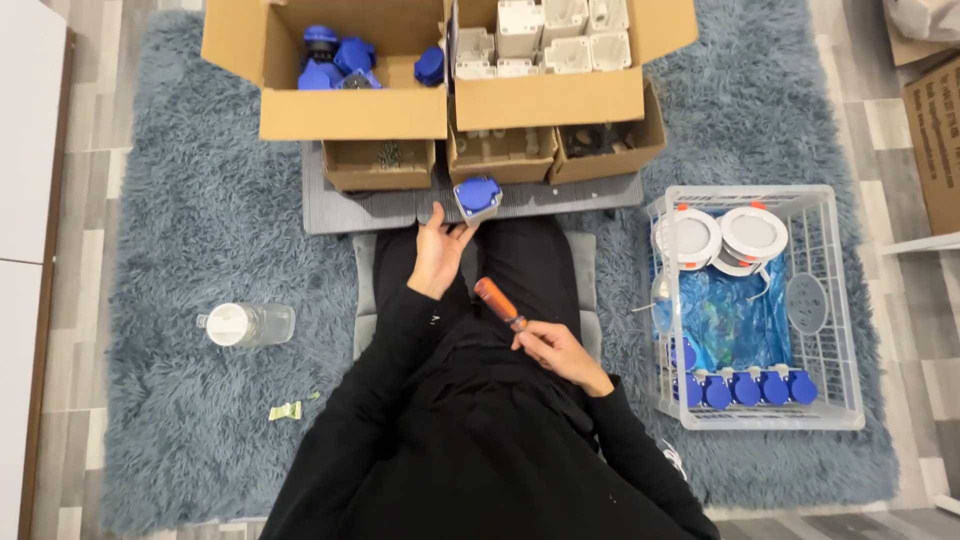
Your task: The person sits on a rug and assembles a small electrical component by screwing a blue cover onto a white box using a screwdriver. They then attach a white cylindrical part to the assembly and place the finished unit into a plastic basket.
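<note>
Left hand (438, 252): raised at 12 o'clock of the lap, fingers loosely spread, fingertips touching a blue-lidded socket unit (478, 197) with a grey body, which sits at the edge of the grey mat (360, 208).

Right hand (553, 349): at centre, closed around an orange-handled screwdriver (496, 301), handle pointing to 11 o'clock; tip hidden in the grip.

Cardboard box, left (350, 110): at 12 o'clock, holds loose blue socket covers (335, 58).

Cardboard box, right (548, 97): just beside the first, holds white housings (545, 35).

Three small cardboard trays (497, 155): in a row before the boxes; contents too small to tell.

White wire basket (830, 300): at 3 o'clock, holds round white fittings (720, 238), a blue plastic bag (735, 318) and a row of blue-lidded units (745, 388).

Clear plastic bottle (245, 324): at 9 o'clock, lying on the blue-grey shag rug (180, 220).

Green wrapper (285, 410): at 8 o'clock on the rug.
</note>
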